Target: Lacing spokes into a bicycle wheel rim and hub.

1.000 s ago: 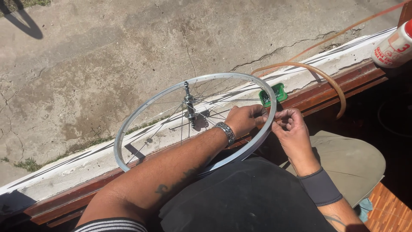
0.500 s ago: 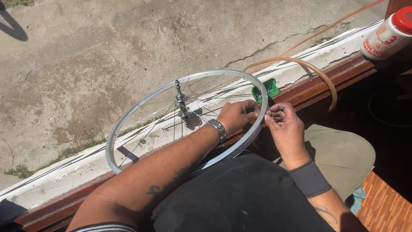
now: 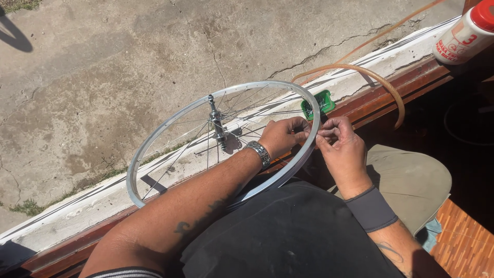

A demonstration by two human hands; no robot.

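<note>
Wheel (image 3: 170, 128) rests across the white ledge (image 3: 77, 211) | your left hand (image 3: 280, 136) and right hand (image 3: 339, 146) pinch its rim | cracked concrete (image 3: 103, 62) beyond | sunlit, outdoors | bottle (image 3: 463, 33) far right

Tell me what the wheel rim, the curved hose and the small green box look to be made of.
Wheel rim: bright bare metal, likely aluminium or steel, by its silvery glare. Curved hose: tan, dull, bending freely, probably rubber or soft plastic. Small green box: glossy, evenly coloured, seemingly moulded plastic.
</note>
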